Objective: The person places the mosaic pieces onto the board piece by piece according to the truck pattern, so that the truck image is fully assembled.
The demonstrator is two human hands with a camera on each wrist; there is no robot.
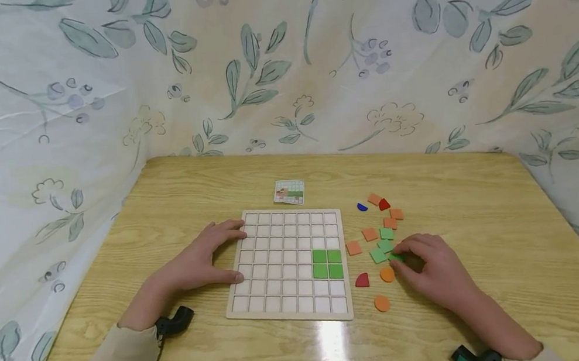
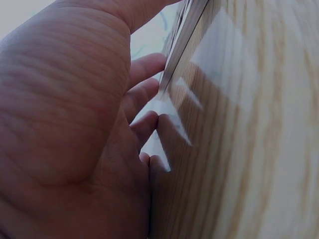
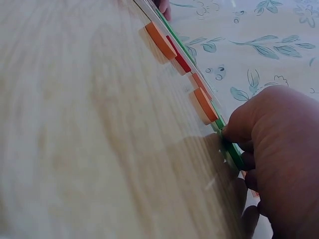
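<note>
A wooden grid board (image 1: 282, 316) lies on the table, with several green squares (image 1: 327, 263) filling cells near its right edge. My left hand (image 1: 197, 261) rests at the board's left side, fingers spread, fingertips and thumb at the rim. To the right of the board, my right hand (image 1: 431, 265) pinches a green tile (image 3: 233, 155) between thumb and fingers, low at the tabletop. Loose green squares (image 1: 378, 255) lie right beside those fingertips. Just nearer to me is an orange disc (image 1: 386, 275).
A small picture card (image 1: 289, 192) lies beyond the board. Several orange squares (image 1: 369, 234), a blue half-disc (image 1: 362, 207), a dark red piece (image 1: 384, 204) and a red quarter-disc (image 1: 362, 280) are scattered on the right. Another orange disc (image 1: 382, 303) lies closer. Patterned cloth (image 1: 280, 87) hangs behind the table.
</note>
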